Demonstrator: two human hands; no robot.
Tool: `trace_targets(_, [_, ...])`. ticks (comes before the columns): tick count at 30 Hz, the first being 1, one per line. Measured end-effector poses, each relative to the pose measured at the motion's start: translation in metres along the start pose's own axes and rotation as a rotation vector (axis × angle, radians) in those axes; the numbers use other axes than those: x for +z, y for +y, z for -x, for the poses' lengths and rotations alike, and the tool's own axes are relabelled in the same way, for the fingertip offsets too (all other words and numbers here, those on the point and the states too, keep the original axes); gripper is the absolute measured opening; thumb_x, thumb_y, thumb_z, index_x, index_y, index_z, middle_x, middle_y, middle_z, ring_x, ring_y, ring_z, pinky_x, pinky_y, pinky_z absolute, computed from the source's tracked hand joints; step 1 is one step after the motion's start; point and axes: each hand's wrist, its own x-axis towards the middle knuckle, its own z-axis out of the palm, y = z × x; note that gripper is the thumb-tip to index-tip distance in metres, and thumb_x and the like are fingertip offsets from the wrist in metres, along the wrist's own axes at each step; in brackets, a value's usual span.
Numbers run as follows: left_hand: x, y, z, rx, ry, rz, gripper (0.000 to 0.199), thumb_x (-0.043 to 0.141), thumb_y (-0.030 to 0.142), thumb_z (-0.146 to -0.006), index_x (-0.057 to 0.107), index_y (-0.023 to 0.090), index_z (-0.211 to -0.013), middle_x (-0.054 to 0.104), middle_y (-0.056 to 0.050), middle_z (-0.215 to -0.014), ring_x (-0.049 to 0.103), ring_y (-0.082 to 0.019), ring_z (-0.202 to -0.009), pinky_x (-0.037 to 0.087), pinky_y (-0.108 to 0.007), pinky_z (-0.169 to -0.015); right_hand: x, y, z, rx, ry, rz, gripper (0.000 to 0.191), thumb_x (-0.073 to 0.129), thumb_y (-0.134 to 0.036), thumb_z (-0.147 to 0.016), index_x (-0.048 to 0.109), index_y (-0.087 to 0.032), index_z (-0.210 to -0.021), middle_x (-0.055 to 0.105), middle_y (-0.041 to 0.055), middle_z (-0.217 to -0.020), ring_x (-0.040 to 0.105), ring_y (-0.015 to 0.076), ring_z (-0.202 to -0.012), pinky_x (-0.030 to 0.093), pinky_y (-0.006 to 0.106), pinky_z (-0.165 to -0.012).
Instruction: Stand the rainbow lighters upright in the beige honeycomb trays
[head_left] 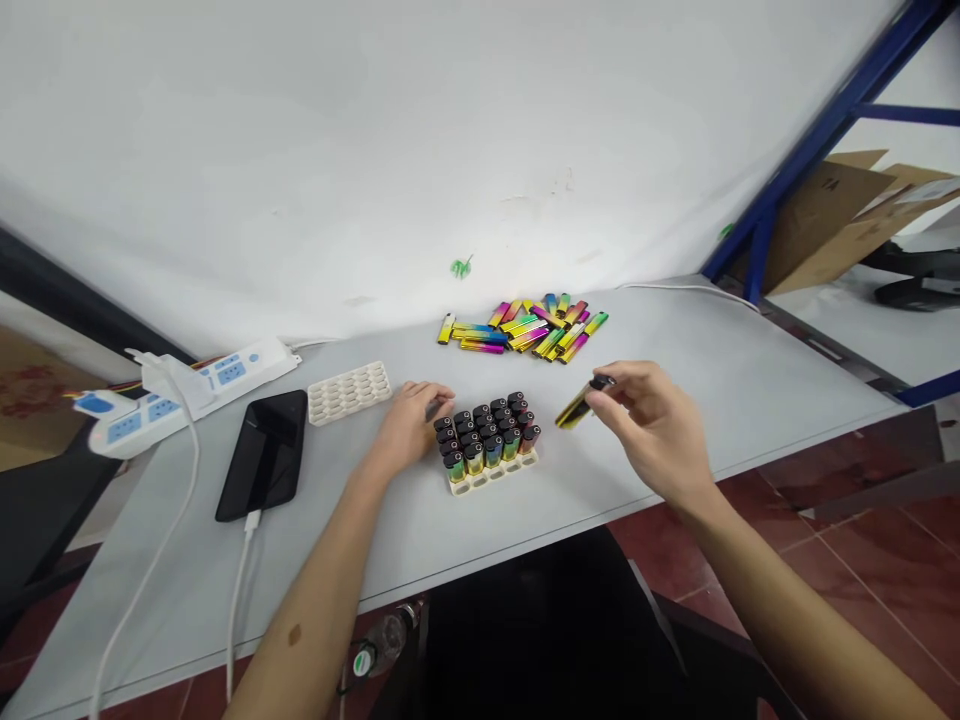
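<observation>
My right hand [660, 425] is raised over the right part of the table, thumb and fingers pinched on a lighter [576, 408]. That lighter has a black top and a shiny gold body, tilted with its lower end to the left. My left hand [412, 420] rests on the table against the left side of a cream rack [495, 477]. Its fingers are curled, and a small dark piece shows between them that I cannot make out. Several black-topped lighters [491, 440] stand upright in the rack, and the front row of holes is bare.
Loose colourful lighters [532, 328] lie piled near the wall. A second cream rack [349, 393], a black phone [264, 455] on a white cable and a white power strip [202, 395] are on the left. Cardboard boxes [832, 215] stand beyond a blue frame [810, 130].
</observation>
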Motion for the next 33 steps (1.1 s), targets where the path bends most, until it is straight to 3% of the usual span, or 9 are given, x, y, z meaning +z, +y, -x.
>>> trace_targets(2, [0.0, 0.0, 0.0, -0.001, -0.001, -0.004, 0.021, 0.047, 0.033, -0.095, 0.065, 0.022, -0.097, 0.071, -0.006, -0.097, 0.057, -0.026, -0.098, 0.046, -0.041, -0.087, 0.005, -0.018, 0.014, -0.083, -0.05, -0.01, 0.028, 0.071, -0.036, -0.086, 0.061, -0.028, -0.111, 0.068, 0.005, -0.095, 0.066, 0.0202, -0.079, 0.057, 0.038, -0.074])
trace_targets(5, [-0.001, 0.001, 0.0, -0.006, -0.009, 0.009, 0.021, 0.047, 0.032, -0.095, 0.065, 0.021, -0.099, 0.07, -0.006, -0.097, 0.057, -0.026, -0.098, 0.046, -0.041, -0.088, 0.028, -0.03, 0.032, -0.214, -0.233, 0.011, 0.026, 0.071, -0.03, -0.087, 0.06, -0.028, -0.11, 0.071, 0.0041, -0.097, 0.07, 0.0185, -0.082, 0.06, 0.033, -0.075])
trace_targets(11, [-0.002, 0.002, 0.001, -0.001, -0.011, 0.008, 0.022, 0.047, 0.031, -0.095, 0.066, 0.021, -0.101, 0.07, -0.007, -0.099, 0.056, -0.026, -0.1, 0.046, -0.043, -0.09, 0.078, -0.022, 0.052, -0.356, -0.451, 0.182, 0.014, 0.059, -0.029, -0.096, 0.059, -0.024, -0.109, 0.073, 0.0045, -0.099, 0.071, 0.018, -0.087, 0.057, 0.031, -0.074])
trace_targets(14, [-0.001, 0.001, 0.001, -0.011, -0.013, 0.017, 0.022, 0.047, 0.03, -0.095, 0.066, 0.021, -0.101, 0.07, -0.006, -0.099, 0.056, -0.026, -0.102, 0.046, -0.043, -0.09, 0.083, -0.017, 0.052, -0.407, -0.468, 0.327, 0.013, 0.055, -0.029, -0.098, 0.061, -0.023, -0.107, 0.073, 0.0051, -0.098, 0.07, 0.0176, -0.083, 0.055, 0.03, -0.07])
trace_targets(20, [0.0, 0.0, 0.0, 0.001, -0.008, 0.012, 0.02, 0.048, 0.029, -0.094, 0.065, 0.021, -0.1, 0.071, -0.006, -0.098, 0.056, -0.025, -0.1, 0.046, -0.042, -0.088, 0.083, -0.027, 0.049, -0.558, -0.383, 0.569, 0.02, 0.052, -0.029, -0.099, 0.068, -0.024, -0.109, 0.07, 0.0045, -0.085, 0.062, 0.0148, -0.067, 0.047, 0.028, -0.056])
trace_targets(24, [-0.001, 0.0, 0.0, 0.006, -0.017, -0.005, 0.02, 0.048, 0.029, -0.095, 0.065, 0.021, -0.099, 0.071, -0.006, -0.099, 0.056, -0.026, -0.099, 0.046, -0.042, -0.089, 0.079, -0.034, 0.042, -0.597, -0.361, 0.543, 0.025, 0.051, -0.034, -0.098, 0.07, -0.024, -0.111, 0.066, 0.0044, -0.081, 0.06, 0.0135, -0.063, 0.044, 0.026, -0.053])
trace_targets(26, [-0.001, 0.001, 0.001, 0.002, -0.018, 0.004, 0.019, 0.048, 0.029, -0.095, 0.065, 0.022, -0.099, 0.071, -0.005, -0.099, 0.056, -0.025, -0.1, 0.046, -0.042, -0.09, 0.073, -0.031, 0.025, -0.539, -0.284, 0.506, 0.027, 0.051, -0.037, -0.098, 0.069, -0.023, -0.113, 0.067, 0.0048, -0.082, 0.06, 0.0141, -0.065, 0.044, 0.027, -0.056])
trace_targets(30, [0.0, 0.002, 0.001, -0.013, -0.01, 0.001, 0.016, 0.049, 0.028, -0.094, 0.064, 0.022, -0.097, 0.071, -0.005, -0.097, 0.058, -0.025, -0.099, 0.046, -0.041, -0.089, 0.061, 0.005, -0.035, -0.148, -0.075, 0.588, 0.039, 0.044, -0.042, -0.099, 0.059, -0.024, -0.13, 0.067, 0.0033, -0.076, 0.059, 0.018, -0.063, 0.042, 0.03, -0.059])
trace_targets(33, [-0.001, 0.003, 0.0, -0.017, -0.007, -0.003, 0.016, 0.049, 0.027, -0.094, 0.064, 0.021, -0.096, 0.071, -0.006, -0.097, 0.058, -0.025, -0.1, 0.047, -0.042, -0.089, 0.057, 0.048, -0.07, 0.04, -0.189, 0.759, 0.044, 0.043, -0.043, -0.098, 0.054, -0.023, -0.137, 0.07, 0.0068, -0.081, 0.062, 0.0244, -0.07, 0.041, 0.033, -0.061])
